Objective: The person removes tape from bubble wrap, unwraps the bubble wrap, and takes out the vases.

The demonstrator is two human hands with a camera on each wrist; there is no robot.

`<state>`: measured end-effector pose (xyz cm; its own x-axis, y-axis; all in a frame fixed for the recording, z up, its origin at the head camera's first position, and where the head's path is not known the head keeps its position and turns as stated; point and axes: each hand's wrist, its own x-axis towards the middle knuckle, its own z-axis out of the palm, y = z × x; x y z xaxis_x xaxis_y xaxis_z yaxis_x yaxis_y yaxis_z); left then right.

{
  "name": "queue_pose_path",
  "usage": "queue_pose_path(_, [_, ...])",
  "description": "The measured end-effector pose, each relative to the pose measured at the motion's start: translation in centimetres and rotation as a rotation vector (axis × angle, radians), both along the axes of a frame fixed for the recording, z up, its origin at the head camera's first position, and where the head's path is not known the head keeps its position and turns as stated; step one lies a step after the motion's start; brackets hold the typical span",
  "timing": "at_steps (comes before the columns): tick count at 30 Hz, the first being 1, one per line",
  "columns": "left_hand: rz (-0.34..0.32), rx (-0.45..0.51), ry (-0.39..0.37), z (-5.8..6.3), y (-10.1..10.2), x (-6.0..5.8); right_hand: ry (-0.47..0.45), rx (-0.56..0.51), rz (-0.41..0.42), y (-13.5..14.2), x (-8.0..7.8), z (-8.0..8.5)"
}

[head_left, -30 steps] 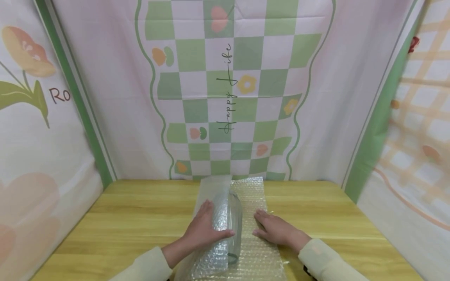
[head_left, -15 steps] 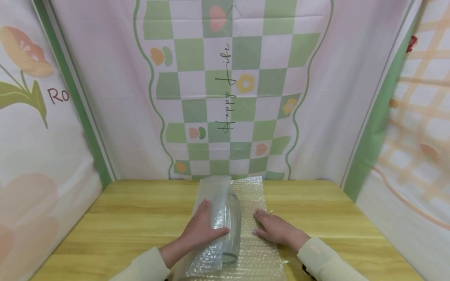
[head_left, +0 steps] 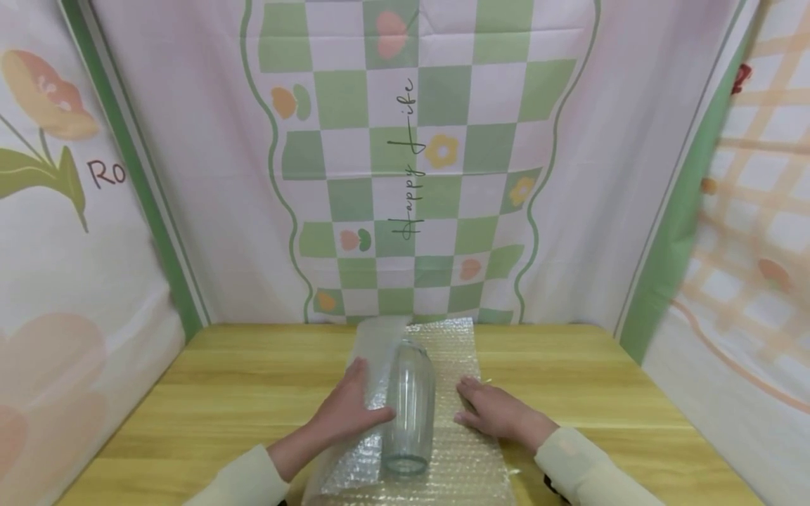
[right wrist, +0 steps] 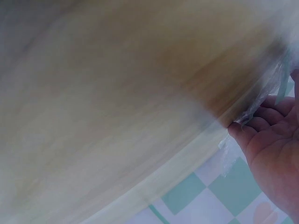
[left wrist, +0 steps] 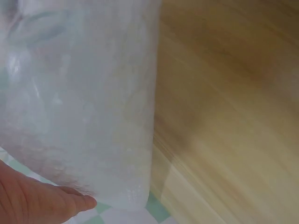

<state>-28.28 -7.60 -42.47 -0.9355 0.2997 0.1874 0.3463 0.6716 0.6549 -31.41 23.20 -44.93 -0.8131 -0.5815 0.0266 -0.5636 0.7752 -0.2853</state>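
Observation:
A clear glass vase lies on its side on a sheet of bubble wrap, its round base toward me. The left part of the sheet stands up as a flap along the glass. My left hand presses against that flap, fingers extended and thumb spread toward the vase; whether the thumb touches glass I cannot tell. My right hand rests at the sheet's right edge, apart from the vase. In the right wrist view its fingers touch the crinkled plastic edge.
The wooden table extends to both sides of the sheet. Behind it hangs a checkered cloth backdrop, and printed cloths close off both sides. The sheet's far end reaches the table's back edge.
My left hand and the flap have shifted left, and the vase has come out from under the flap, so its full width shows. My right hand has stayed in place.

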Motion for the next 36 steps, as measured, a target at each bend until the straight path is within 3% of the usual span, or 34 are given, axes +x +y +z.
queue_pose_path(21, [0.121, 0.066, -0.025, -0.2, -4.9, -0.7, 0.022, 0.017, 0.018, 0.0, -0.2, -0.2])
queue_pose_path(29, [0.163, 0.157, -0.171, -0.5, -6.6, -1.1, 0.018, 0.015, 0.017, 0.1, -0.2, -0.1])
queue_pose_path(36, [0.144, 0.215, -0.259, -0.7, -7.2, -0.8, 0.029, 0.02, 0.016, 0.1, -0.2, -0.3])
